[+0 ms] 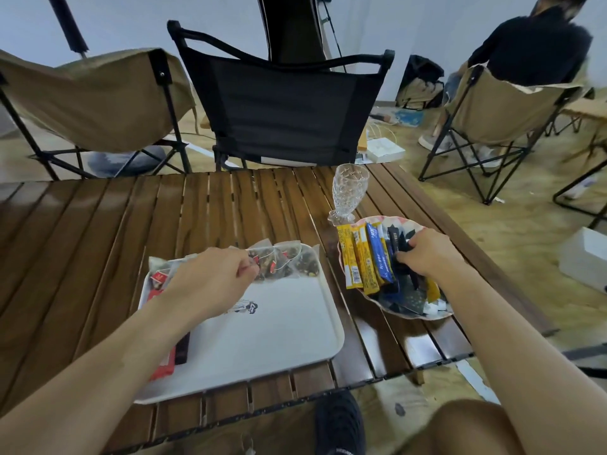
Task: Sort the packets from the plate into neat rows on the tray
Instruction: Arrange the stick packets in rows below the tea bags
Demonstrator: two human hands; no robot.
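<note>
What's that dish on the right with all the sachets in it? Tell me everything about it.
The plate is a shallow dish with a wavy, pinkish rim, ceramic by its look. It sits flat on the slatted wooden table, right of the white tray and apart from it. Yellow packets, blue packets and dark ones fill it. The right hand reaches in and grips a dark packet. A glass stands at its far rim.

An indoor room furnished like a campsite. Behind the brown slatted wooden folding table (230,208) stand a black mesh camp chair (282,106) and a tan canvas folding chair (95,96). Right of the table, a person sits in a second tan canvas chair (499,110) on the chipboard floor (512,221). A plain white wall (131,21) rises beyond.
</note>
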